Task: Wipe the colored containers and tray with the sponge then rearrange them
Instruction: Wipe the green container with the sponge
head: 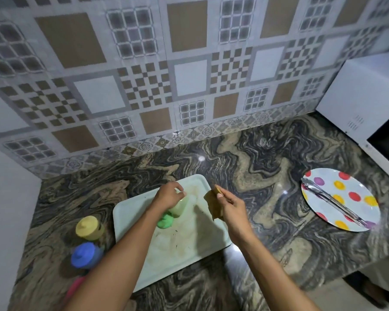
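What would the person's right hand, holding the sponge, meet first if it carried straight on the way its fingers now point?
The right hand points up-left, toward the wall. Beyond the sponge it holds, it would probably pass over the tray corner, then bare counter, meeting the tiled wall first. Depth is uncertain.

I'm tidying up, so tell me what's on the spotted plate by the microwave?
A pair of metal tongs lies diagonally across the plate, one end past the near rim. Nothing else shows on it; the strip of plate under the tongs is covered.
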